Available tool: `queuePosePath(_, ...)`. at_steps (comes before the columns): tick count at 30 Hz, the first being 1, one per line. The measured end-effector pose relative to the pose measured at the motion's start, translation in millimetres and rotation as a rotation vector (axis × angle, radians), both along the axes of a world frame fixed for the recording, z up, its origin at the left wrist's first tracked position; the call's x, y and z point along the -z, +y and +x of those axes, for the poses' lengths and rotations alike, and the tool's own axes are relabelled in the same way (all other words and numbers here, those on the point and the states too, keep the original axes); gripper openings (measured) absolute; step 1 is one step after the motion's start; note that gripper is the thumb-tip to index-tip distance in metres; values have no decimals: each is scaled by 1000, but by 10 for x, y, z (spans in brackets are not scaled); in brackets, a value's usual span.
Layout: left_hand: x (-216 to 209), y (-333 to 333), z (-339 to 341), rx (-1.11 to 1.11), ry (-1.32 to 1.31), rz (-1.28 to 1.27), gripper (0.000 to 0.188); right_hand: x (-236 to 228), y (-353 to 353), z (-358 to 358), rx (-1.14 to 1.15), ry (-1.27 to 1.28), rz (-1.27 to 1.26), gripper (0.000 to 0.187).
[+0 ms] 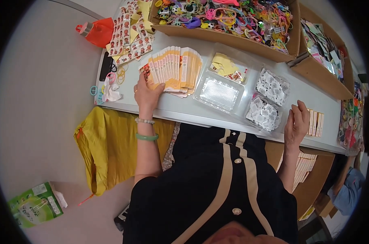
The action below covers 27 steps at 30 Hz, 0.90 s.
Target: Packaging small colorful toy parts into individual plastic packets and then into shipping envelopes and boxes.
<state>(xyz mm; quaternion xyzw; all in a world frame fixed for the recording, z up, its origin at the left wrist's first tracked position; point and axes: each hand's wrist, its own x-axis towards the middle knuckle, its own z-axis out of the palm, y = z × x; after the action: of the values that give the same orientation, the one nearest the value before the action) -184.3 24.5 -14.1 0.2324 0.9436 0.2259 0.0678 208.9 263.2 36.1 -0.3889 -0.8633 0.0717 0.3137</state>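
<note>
From here I take the clear plastic tray (pixel 220 94) as the middle of my clock. The fanned stack of orange and white cards (pixel 168 70) lies on the table (pixel 178 106) at ten o'clock. At nine, the person's left hand (pixel 148 92) touches its near left end, thumb well apart from the fingers; I can't tell whether they grip. The right hand (pixel 297 125) is at four, fingers slightly spread and bent, holding nothing visible, just beside a short row of cards (pixel 315 123). White tags (pixel 271 86) sit at three, and a box of colourful trinkets (pixel 233 35) at twelve.
</note>
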Motion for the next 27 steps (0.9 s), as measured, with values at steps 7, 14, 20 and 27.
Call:
queuePosePath(7,-160,85,108,-142,-453,676,87,-14,-51,-117,-51,18,-12,15)
queuePosePath(14,-80,-52,48,-306,-625,1058,35,-112,-215,-416,-212,109,-79,15)
queuePosePath(20,-559,313,807,208,617,606,12,-339,-536,-806,-448,206,-863,27)
queuePosePath(27,-735,628,1524,1125,535,539,25,-292,-554,-1121,-358,757,-1527,33)
